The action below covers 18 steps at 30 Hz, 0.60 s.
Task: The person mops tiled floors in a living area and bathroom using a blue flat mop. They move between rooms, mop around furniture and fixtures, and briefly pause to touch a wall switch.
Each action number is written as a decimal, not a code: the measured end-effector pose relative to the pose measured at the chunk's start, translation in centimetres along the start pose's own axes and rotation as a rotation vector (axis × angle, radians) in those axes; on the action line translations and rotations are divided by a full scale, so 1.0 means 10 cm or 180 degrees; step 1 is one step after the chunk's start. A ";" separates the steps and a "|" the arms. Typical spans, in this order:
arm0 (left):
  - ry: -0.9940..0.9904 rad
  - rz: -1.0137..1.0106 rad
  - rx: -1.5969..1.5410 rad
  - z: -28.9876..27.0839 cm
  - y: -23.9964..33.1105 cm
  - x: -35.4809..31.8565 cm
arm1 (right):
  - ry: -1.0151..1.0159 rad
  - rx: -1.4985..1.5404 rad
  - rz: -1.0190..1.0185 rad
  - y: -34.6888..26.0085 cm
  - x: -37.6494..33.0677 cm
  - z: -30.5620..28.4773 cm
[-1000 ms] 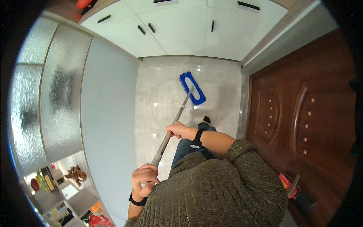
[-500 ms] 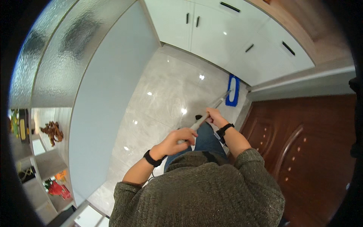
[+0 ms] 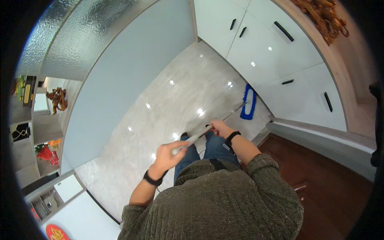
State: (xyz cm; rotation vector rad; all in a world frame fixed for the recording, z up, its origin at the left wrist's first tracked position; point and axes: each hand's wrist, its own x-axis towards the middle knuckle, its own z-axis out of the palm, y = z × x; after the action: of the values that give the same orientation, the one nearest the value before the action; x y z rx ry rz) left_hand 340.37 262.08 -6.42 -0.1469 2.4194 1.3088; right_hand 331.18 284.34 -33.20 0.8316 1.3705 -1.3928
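Note:
Both my hands are on the pale pole of a flat mop, which slants away from me toward the right. My left hand is closed around the grip at the pole's near end. Farther along the pole, my right hand holds it in wrapped fingers. The mop's blue fringed head lies flat on the floor, close beside the base of the white cabinet. Each wrist wears a black band.
Pale glossy tiles cover the floor. White cabinets with black handles stand ahead to the right. A grey-blue partition runs along the left, beside shelves of ornaments. A dark brown door is at the lower right.
The view has turned, so the cabinets sit farther right and a carved ornament shows on top. Both hands have shifted left with the pole. The mop head remains by the cabinet base.

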 end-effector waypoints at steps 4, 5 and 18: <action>0.0938 -0.0548 0.0094 -0.33 -0.01 -0.80 | -0.1142 -0.0642 0.0356 0.03 -0.15 0.92; 0.1134 -0.0692 0.0093 -0.38 0.05 -0.99 | -0.1345 -0.0648 0.0349 0.03 -0.26 1.12; 0.1726 -0.0103 -0.0278 -0.24 -0.14 -1.07 | -0.1007 -0.1082 0.0048 -0.23 -0.31 1.15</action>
State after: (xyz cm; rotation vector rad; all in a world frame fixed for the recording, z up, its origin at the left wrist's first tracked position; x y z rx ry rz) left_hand 349.88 258.39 -2.27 -0.6363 2.7738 1.5120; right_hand 331.73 273.36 -28.09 0.3791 1.2988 -1.1761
